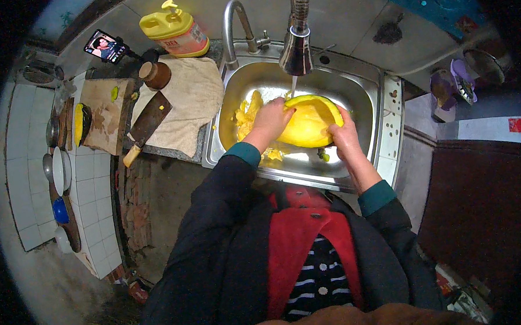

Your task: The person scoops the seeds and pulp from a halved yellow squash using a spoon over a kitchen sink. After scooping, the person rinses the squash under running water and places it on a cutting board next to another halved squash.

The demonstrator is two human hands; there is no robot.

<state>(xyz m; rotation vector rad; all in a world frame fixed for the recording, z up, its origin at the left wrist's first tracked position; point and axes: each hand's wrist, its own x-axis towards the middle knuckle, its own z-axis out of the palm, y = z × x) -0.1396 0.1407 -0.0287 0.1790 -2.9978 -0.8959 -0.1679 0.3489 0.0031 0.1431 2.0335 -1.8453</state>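
A hollowed half of a yellow-fleshed pumpkin [309, 123] is held in both hands over the stainless steel sink [363, 127]. My left hand [271, 120] grips its left end, and my right hand [344, 130] holds the right end with the thumb over the cut rim. A thin stream of water falls from the spray faucet [297, 56] just behind the pumpkin. Scooped-out pumpkin pulp [249, 113] lies on the left side of the basin, partly hidden by my left hand. Below the pumpkin is a small green scrap [325, 157] near the drain.
Left of the sink, a cleaver [149, 119] rests on a beige cloth [192, 91], its wooden handle jutting past the counter edge. Beyond are a wooden cutting board [103, 112], a pumpkin slice [82, 124], a yellow-capped jug [176, 33] and a phone on a stand [105, 46]. A second faucet [237, 28] arches behind.
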